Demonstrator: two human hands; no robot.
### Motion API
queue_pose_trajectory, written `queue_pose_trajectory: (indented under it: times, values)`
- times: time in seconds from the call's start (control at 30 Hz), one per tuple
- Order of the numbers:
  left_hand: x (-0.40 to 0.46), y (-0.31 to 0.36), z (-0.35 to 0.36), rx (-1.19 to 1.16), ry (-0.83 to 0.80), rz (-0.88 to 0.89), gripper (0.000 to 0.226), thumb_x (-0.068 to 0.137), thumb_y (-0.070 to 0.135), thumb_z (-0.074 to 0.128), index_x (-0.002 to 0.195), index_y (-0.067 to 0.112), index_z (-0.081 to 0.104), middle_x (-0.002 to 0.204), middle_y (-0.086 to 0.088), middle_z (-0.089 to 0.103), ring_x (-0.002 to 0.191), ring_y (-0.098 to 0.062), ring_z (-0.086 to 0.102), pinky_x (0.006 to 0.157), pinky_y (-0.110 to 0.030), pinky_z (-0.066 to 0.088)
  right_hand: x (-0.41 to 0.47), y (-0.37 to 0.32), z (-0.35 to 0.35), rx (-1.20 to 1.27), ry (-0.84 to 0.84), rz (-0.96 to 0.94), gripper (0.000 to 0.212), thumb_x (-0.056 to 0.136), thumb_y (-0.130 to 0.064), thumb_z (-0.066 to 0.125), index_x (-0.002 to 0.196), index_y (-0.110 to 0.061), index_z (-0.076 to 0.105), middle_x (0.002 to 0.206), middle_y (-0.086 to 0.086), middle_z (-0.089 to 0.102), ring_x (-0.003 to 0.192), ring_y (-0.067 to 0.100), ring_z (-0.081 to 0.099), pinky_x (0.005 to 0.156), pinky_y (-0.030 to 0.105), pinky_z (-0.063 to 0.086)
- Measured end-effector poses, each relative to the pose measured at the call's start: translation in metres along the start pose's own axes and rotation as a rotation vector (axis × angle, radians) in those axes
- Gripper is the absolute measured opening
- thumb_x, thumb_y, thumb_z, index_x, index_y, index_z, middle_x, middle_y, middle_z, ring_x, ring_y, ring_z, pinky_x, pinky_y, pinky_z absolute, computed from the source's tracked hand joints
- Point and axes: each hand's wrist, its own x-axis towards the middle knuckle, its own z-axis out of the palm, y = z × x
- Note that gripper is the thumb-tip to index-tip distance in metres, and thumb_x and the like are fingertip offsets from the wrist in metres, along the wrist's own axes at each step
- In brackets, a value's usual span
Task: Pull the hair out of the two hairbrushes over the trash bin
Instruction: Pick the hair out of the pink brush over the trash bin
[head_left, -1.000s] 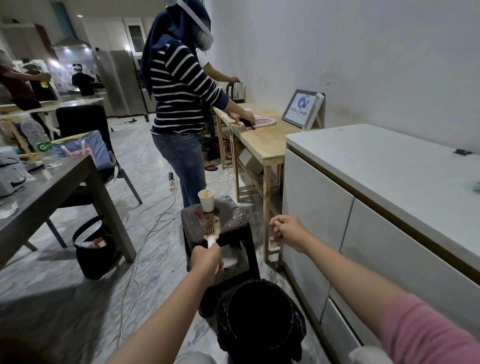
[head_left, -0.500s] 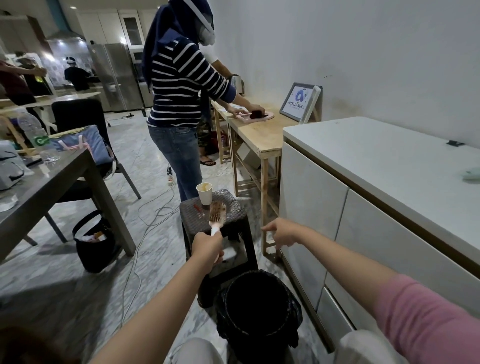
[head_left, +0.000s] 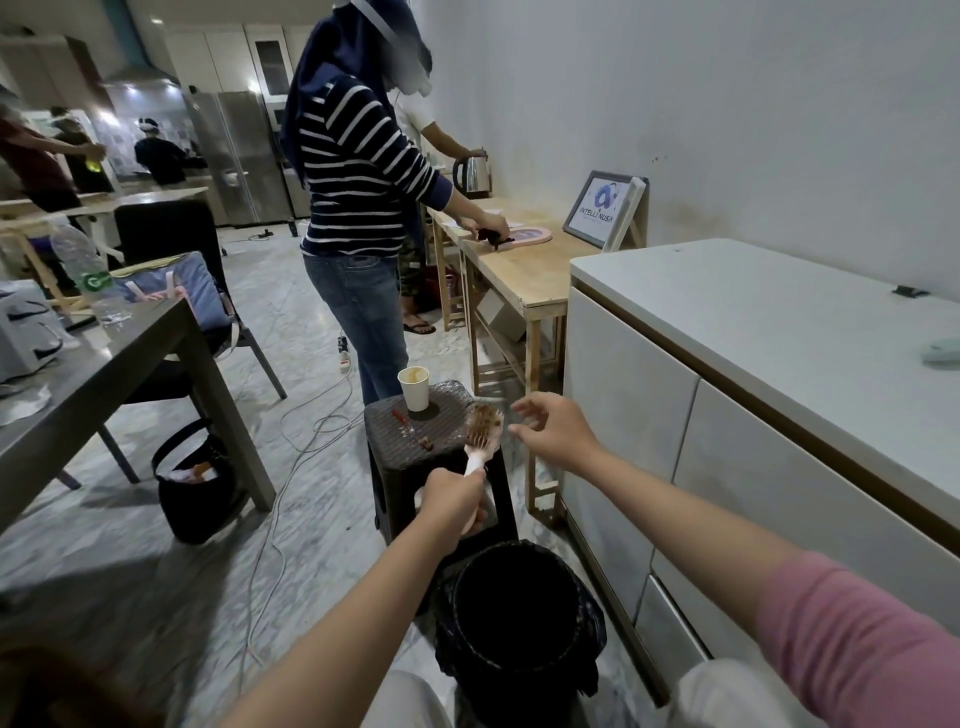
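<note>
Here left grip (head_left: 453, 503) holds hairbrush (head_left: 483, 429) upright.

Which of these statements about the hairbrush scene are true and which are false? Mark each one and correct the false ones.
1. The left hand grips the hairbrush by its handle. True.
2. The right hand is closed around a clump of hair. False: its fingers are spread open beside the brush head.
3. A paper cup stands on the dark stool. True.
4. The trash bin sits on the stool. False: it stands on the floor, nearer the camera than the stool.
5. The brush bristles are clean. False: brown hair fills them.
</note>
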Motion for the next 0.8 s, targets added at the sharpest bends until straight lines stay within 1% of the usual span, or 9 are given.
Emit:
queue_pose_trajectory:
  times: [0.07,0.13,0.2,0.27,0.33,0.47,0.57,0.7,0.8]
  values:
    - [-0.004,0.001,0.006,-0.022,-0.027,0.004,0.030,0.097,0.025,0.053,0.080,0.000,0.055,0.067,-0.009,0.055,0.048,-0.017,0.049,0.036,-0.017,0.037,-0.001,-0.010,0.002,-0.008,-0.086,-0.069,0.044,0.079,-0.021,0.073,0.121,-0.019,0.062,0.107,0.000,0.057,0.081,0.008,0.056,0.078,0.027,0.055]
    - [-0.008,0.003,0.012,-0.036,-0.043,0.006,0.029,0.097,0.024,0.054,0.083,-0.001,0.057,0.071,-0.010,0.056,0.047,-0.018,0.049,0.036,-0.019,0.037,-0.003,-0.018,0.004,-0.155,-0.190,-0.114,0.050,0.082,-0.018,0.068,0.131,-0.021,0.056,0.112,-0.002,0.051,0.085,0.002,0.049,0.081,0.021,0.045]
    - [-0.010,0.004,0.016,-0.041,-0.042,0.014,0.031,0.096,0.024,0.054,0.074,0.002,0.055,0.071,-0.011,0.056,0.047,-0.019,0.048,0.040,-0.023,0.037,-0.005,-0.022,0.007,-0.241,-0.183,-0.145,0.040,0.084,-0.009,0.063,0.125,-0.012,0.062,0.117,0.003,0.055,0.099,0.009,0.052,0.083,0.014,0.037]
    - [-0.012,0.004,0.017,-0.050,-0.032,0.018,0.036,0.096,0.024,0.055,0.066,0.005,0.051,0.068,-0.011,0.054,0.047,-0.019,0.047,0.043,-0.025,0.037,-0.010,-0.026,0.008,-0.235,-0.073,-0.157,0.026,0.083,-0.001,0.062,0.106,-0.003,0.072,0.111,0.008,0.064,0.099,0.014,0.056,0.077,0.008,0.035]
    - [-0.012,0.005,0.016,-0.060,-0.015,0.018,0.037,0.096,0.027,0.054,0.067,0.005,0.049,0.069,-0.011,0.054,0.048,-0.019,0.046,0.042,-0.024,0.037,-0.012,-0.027,0.008,-0.183,0.019,-0.133,0.020,0.080,0.004,0.061,0.094,0.000,0.075,0.101,0.011,0.069,0.094,0.020,0.061,0.075,0.013,0.038]
    - [-0.010,0.012,0.013,-0.144,0.005,-0.034,0.033,0.094,0.032,0.058,0.079,0.003,0.051,0.065,-0.008,0.052,0.048,-0.016,0.045,0.036,-0.018,0.036,-0.015,-0.026,0.012,-0.150,0.073,-0.101,0.018,0.079,0.005,0.060,0.087,-0.001,0.075,0.091,0.013,0.069,0.084,0.022,0.061,0.075,0.026,0.048]
    - [-0.012,0.017,0.013,-0.226,-0.022,-0.060,0.023,0.095,0.023,0.057,0.089,0.001,0.053,0.064,-0.007,0.050,0.047,-0.014,0.043,0.036,-0.017,0.036,-0.016,-0.029,0.013,-0.138,0.094,-0.090,0.019,0.078,0.008,0.058,0.083,-0.001,0.074,0.087,0.012,0.068,0.077,0.015,0.055,0.072,0.023,0.045]
    - [-0.013,0.021,0.015,-0.293,-0.032,-0.081,0.019,0.095,0.021,0.056,0.089,0.004,0.052,0.062,-0.006,0.049,0.046,-0.013,0.041,0.035,-0.016,0.034,-0.017,-0.032,0.010,-0.133,0.104,-0.078,0.020,0.074,0.011,0.055,0.078,-0.001,0.072,0.083,0.012,0.067,0.077,0.018,0.058,0.071,0.027,0.050]
    - [-0.012,0.025,0.016,-0.315,-0.033,-0.098,0.019,0.095,0.021,0.056,0.085,0.005,0.053,0.062,-0.005,0.050,0.047,-0.012,0.042,0.038,-0.019,0.035,-0.018,-0.032,0.007,-0.144,0.109,-0.070,0.020,0.072,0.010,0.054,0.075,0.000,0.072,0.079,0.011,0.068,0.076,0.020,0.060,0.070,0.030,0.050]
